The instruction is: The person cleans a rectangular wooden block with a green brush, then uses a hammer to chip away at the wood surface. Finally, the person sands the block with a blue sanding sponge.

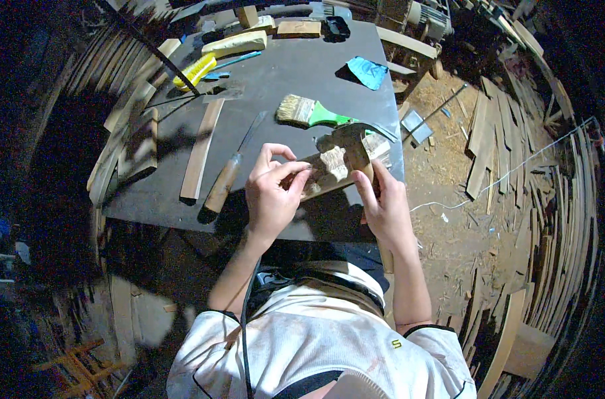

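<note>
A pale wooden board [326, 189] with a rough, carved-looking top lies at the near right of the grey table, under my hands. Over its left part, my left hand [272, 196] is closed in a pinch; what sits between thumb and fingertips is too small to make out. My right hand [387, 206] grips a thin, brown, curved flat piece [358, 156] between thumb and fingers, standing up over the board. Just beyond lies a paintbrush [309, 112] with a green handle. Left of my left hand rest a wooden-handled chisel-like tool [224, 183] and a narrow wood strip [203, 149].
Farther back on the table [262, 86] are a yellow brush [196, 71], a pale block [235, 44], a brown block [298, 29] and a blue sheet [367, 72]. Wood planks [498, 139] and shavings cover the floor at the right. A dark rod [153, 50] crosses the upper left.
</note>
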### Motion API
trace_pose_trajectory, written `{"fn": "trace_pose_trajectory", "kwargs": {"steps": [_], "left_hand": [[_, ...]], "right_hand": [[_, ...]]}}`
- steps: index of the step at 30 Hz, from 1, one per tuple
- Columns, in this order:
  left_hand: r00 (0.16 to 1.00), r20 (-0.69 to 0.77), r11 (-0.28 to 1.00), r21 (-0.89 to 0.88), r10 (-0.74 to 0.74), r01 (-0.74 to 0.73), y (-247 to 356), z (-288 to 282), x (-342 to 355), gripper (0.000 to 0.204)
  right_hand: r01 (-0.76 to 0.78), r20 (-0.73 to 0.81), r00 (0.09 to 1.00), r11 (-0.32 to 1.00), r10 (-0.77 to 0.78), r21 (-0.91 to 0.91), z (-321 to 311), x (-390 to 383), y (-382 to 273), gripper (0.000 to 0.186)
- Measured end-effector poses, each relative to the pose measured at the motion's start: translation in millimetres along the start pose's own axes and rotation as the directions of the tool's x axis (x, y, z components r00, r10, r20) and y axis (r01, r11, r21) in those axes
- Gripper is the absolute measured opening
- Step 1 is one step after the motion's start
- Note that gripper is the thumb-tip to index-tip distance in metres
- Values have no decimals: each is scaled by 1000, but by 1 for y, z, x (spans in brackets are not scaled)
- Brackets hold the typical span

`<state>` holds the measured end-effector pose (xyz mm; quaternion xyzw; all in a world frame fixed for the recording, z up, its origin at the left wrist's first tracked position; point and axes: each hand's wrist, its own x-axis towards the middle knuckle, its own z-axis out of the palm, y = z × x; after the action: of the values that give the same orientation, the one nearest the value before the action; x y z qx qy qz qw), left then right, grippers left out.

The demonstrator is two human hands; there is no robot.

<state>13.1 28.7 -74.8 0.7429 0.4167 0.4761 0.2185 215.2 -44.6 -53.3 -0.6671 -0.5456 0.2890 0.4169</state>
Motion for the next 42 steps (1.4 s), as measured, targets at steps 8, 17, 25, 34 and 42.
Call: {"fn": "trace_pose_trajectory", "kwargs": {"steps": [8,17,25,34,42], "left_hand": [[996,12,996,-20,88,-88,-4,-2,-1,16],[997,-7,997,22,73,-73,2,-3,1,14],[994,35,993,57,-106,104,9,-1,2,18],[995,-23,995,22,96,-96,0,-2,-2,19],[984,-22,983,56,176,-175,1,-3,-1,16]], "right_hand": [[-8,-12,1000,1000,8,29,0,-1,-1,27],[-22,14,1000,999,21,30,-1,-2,-4,26],[-23,14,1000,999,22,30,0,-3,2,26],[-19,15,1000,998,18,67,-1,-4,-3,26],[-49,30,998,998,48,43,-2,-3,-2,27]]}}
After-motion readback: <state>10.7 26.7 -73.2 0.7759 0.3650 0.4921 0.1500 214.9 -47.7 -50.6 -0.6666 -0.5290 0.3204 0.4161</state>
